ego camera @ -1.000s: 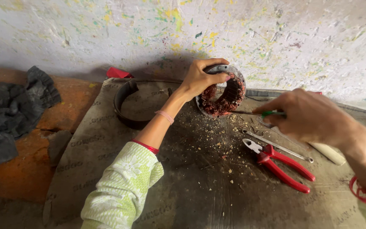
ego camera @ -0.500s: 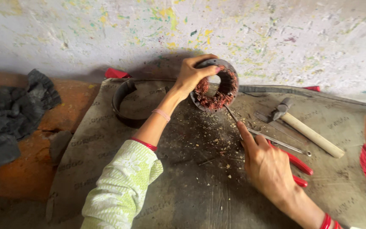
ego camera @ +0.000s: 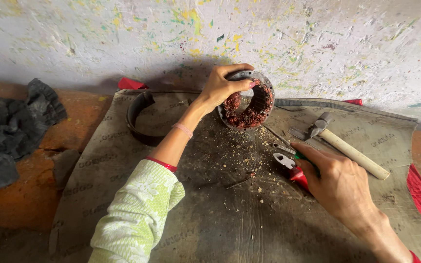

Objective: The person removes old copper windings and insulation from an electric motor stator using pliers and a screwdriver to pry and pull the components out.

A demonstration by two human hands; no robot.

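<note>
Only the head view here, looking down at a worn brown mat [ego camera: 210, 214] spread on the floor against a paint-flecked wall [ego camera: 317, 44].

The left hand [ego camera: 222, 87] has its fingers wrapped over the rim of a round motor stator [ego camera: 249, 104] with reddish copper windings. It's propped up tilted on the mat right by the wall, opening facing the camera, with crumbs of debris [ego camera: 242, 156] scattered below it.

The right hand [ego camera: 339, 182] lies flat over red-handled pliers [ego camera: 291, 168], fingers stretched out and touching them; can't tell whether they're actually gripping. A thin screwdriver [ego camera: 278, 141] lies just beside the pliers' nose.

A wooden-handled hammer [ego camera: 347, 146] lies just above the right hand. A dark curved band [ego camera: 140, 119] lies left of the forearm, and a black rag [ego camera: 10, 131] sits well off to the left on the orange floor [ego camera: 74, 117].
</note>
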